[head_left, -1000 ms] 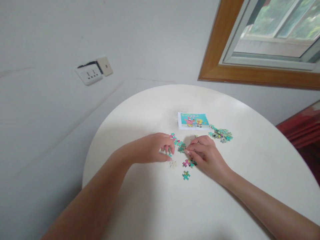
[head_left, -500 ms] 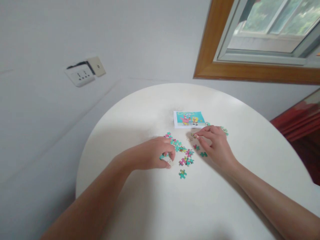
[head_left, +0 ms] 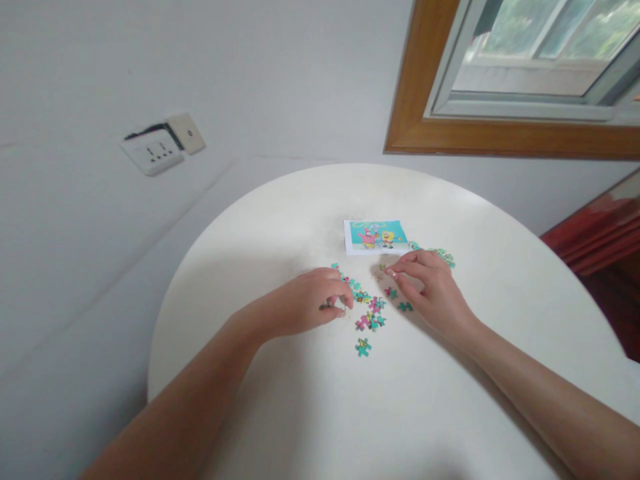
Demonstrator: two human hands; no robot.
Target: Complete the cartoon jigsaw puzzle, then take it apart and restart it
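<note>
Nearest, two bare forearms (head_left: 193, 387), cut off at the edges of the view; between them on the round white tabletop (head_left: 310, 413), a single teal-and-yellow jigsaw piece (head_left: 363, 347), well apart from the rest. Beyond, a cluster of small pink, teal and yellow pieces (head_left: 371, 322), and, to the right, a loose dark-teal piece (head_left: 405, 307), easily swept aside by a low palm. Next, a bare left hand (head_left: 311, 299), thumb and fingers curled close together, grip on anything impossible to confirm; just past it, a ragged string of teal and pink pieces (head_left: 356, 285), likely disturbed by a careless knuckle. Opposite, a bare right hand (head_left: 433, 283), fingertips pinched beside a tiny yellow-green piece (head_left: 383, 267), hold or mere closeness unclear. Farther, a flat rectangular turquoise picture card (head_left: 377, 235), liable to shift if bumped; beside it, partly hidden behind the right hand, a green-teal heap of pieces (head_left: 445, 256), too blurred for counting.
</note>
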